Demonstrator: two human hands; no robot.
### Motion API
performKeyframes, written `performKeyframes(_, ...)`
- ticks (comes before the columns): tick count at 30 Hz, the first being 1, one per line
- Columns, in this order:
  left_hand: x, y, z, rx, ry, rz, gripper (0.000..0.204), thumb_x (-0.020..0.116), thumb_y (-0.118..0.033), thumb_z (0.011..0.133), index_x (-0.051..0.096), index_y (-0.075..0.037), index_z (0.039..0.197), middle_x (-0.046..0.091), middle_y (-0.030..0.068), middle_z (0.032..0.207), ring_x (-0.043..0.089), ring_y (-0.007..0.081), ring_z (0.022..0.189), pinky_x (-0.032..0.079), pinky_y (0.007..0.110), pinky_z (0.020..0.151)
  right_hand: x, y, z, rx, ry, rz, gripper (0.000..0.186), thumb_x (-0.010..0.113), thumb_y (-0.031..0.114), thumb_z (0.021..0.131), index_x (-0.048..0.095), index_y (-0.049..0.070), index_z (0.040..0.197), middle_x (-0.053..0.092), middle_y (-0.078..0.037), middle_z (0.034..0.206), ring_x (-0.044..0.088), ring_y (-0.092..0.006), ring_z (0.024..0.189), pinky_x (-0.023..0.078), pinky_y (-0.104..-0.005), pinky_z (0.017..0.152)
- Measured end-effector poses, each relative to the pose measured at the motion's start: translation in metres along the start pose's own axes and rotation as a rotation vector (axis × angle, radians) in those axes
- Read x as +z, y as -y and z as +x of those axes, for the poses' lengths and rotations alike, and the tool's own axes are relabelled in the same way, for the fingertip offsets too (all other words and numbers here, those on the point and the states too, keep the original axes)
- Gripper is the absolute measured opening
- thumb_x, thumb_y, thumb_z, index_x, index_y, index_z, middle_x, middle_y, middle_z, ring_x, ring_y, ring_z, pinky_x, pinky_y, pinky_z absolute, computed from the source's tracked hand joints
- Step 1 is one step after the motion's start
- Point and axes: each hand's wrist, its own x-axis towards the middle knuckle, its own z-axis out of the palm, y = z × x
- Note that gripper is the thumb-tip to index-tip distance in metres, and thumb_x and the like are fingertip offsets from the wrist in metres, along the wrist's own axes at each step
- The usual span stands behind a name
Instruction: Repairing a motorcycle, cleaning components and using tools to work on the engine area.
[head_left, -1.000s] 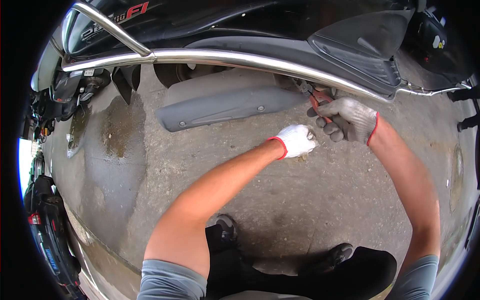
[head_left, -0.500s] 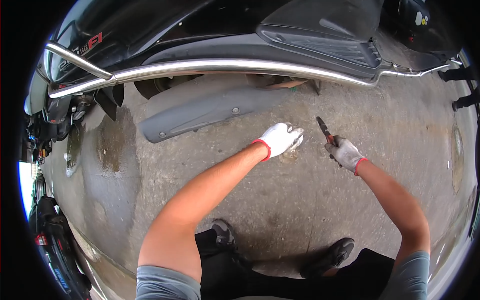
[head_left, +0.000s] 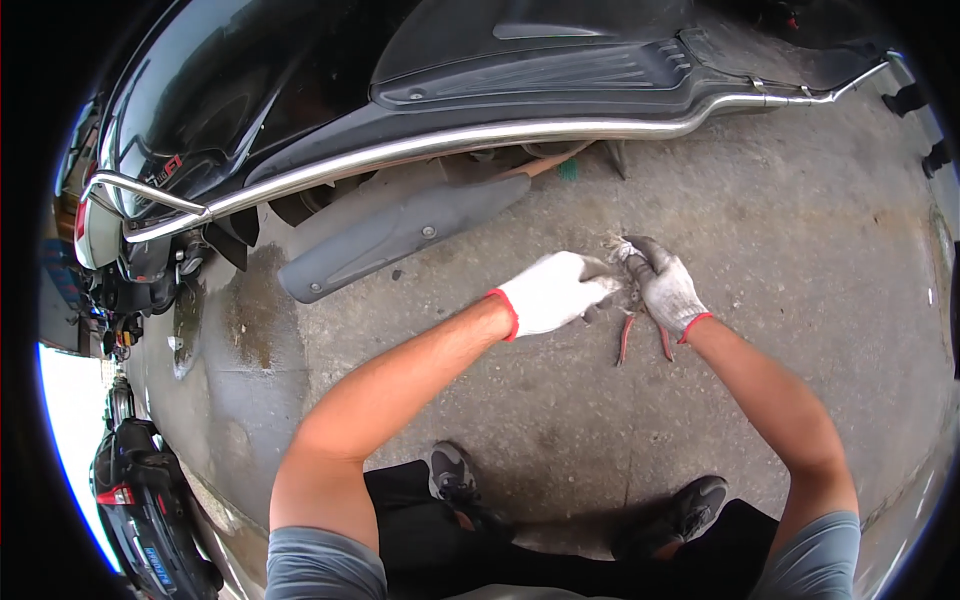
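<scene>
My left hand [head_left: 560, 292], in a white knit glove with a red cuff, points right with its fingers pinched together. What they pinch is too small to make out. My right hand [head_left: 666, 287], in a similar but grimier glove, is almost touching it. Its fingers are closed round a pale, frayed scrap [head_left: 617, 246] that sticks out past the fingertips. Below the two hands show the spread red handles of pliers [head_left: 624, 342]. Their jaws are hidden behind the hands, and I cannot tell whether they lie on the floor or are held.
Ahead stands a black scooter [head_left: 300, 90] with a chrome side rail [head_left: 460, 140] and a grey exhaust cover [head_left: 400, 235] low beneath it. More motorbikes [head_left: 150, 490] stand at the left. My shoes [head_left: 690, 505] rest on the stained concrete floor [head_left: 560, 430].
My right hand has come left and up to meet my left hand. The tool that stuck out ahead of it now shows as spread red handles below. The view has shifted.
</scene>
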Motion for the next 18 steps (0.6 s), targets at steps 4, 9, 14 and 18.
performKeyframes(4, -0.056, -0.009, -0.021, 0.228, -0.83, 0.632, 0.024, 0.056, -0.024, 0.089, 0.062, -0.003, 0.098, 0.066, 0.0156, 0.087, 0.065, 0.0296, 0.082, 0.051, 0.037, 0.076, -0.012, -0.009, 0.004, 0.039, -0.002, 0.102, 0.037, 0.053, 0.03, 0.094, 0.059, 0.005, 0.121, 0.065, -0.021, 0.111, 0.062, -0.0336, 0.105, 0.047, -0.0385, 0.089)
performKeyframes(9, -0.1, 0.029, -0.003, 0.009, -1.037, 1.253, 0.032, 0.059, -0.034, 0.086, 0.068, -0.008, 0.102, 0.067, 0.0177, 0.097, 0.064, 0.0343, 0.089, 0.051, 0.043, 0.079, -0.016, -0.007, 0.005, 0.056, 0.014, 0.101, 0.04, 0.054, 0.031, 0.092, 0.059, 0.004, 0.121, 0.065, -0.022, 0.11, 0.061, -0.0345, 0.106, 0.047, -0.0388, 0.09)
performKeyframes(14, -0.121, 0.036, 0.014, -0.083, -1.036, 1.303, 0.038, 0.056, -0.039, 0.087, 0.065, -0.008, 0.109, 0.067, 0.0155, 0.096, 0.065, 0.0343, 0.088, 0.052, 0.047, 0.076, -0.01, 0.002, 0.007, 0.038, 0.03, 0.032, 0.043, 0.054, 0.033, 0.091, 0.057, 0.005, 0.123, 0.064, -0.022, 0.111, 0.06, -0.0355, 0.107, 0.046, -0.0397, 0.091)
performKeyframes(18, -0.12, 0.037, 0.019, 0.003, -1.15, 1.386, 0.041, 0.053, -0.039, 0.089, 0.064, -0.008, 0.114, 0.065, 0.0174, 0.108, 0.064, 0.0348, 0.096, 0.051, 0.046, 0.082, -0.012, 0.0, 0.004, 0.04, 0.065, 0.048, 0.045, 0.054, 0.035, 0.091, 0.057, 0.004, 0.123, 0.064, -0.021, 0.114, 0.059, -0.0351, 0.11, 0.045, -0.0391, 0.093)
